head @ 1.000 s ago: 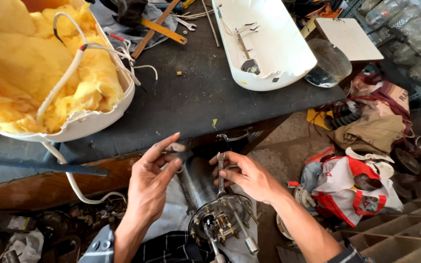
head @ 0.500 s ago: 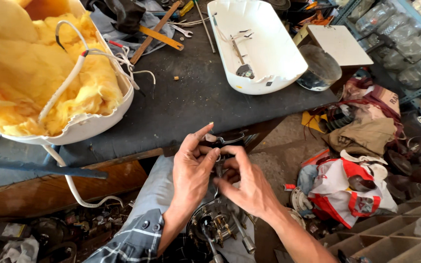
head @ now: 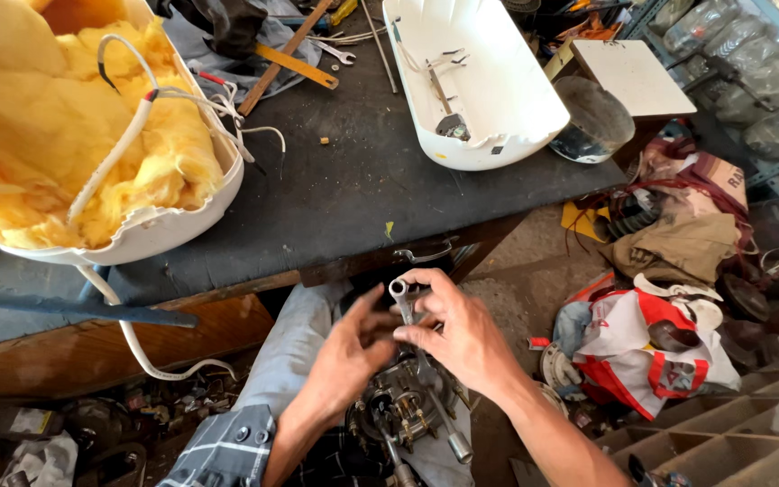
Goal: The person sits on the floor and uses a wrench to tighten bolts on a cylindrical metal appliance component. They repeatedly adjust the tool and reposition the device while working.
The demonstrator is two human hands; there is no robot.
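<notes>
Head view: both hands, left [head: 346, 353] and right [head: 462, 335], pinch an upright wrench [head: 405, 317], ring end up.

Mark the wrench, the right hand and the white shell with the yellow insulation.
Wrench [head: 401, 298], head view, shaft just below its ring end.
Right hand [head: 462, 338], head view, back of hand.
White shell [head: 151, 236], head view, cracked front rim.

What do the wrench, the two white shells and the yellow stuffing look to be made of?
Wrench, held in the right hand: bare metal, grey with a dull shine, likely steel. White shells: smooth and glossy; painted metal or plastic, cannot tell which. Yellow stuffing: soft, fluffy and fibrous, looks like glass-wool insulation.
</notes>
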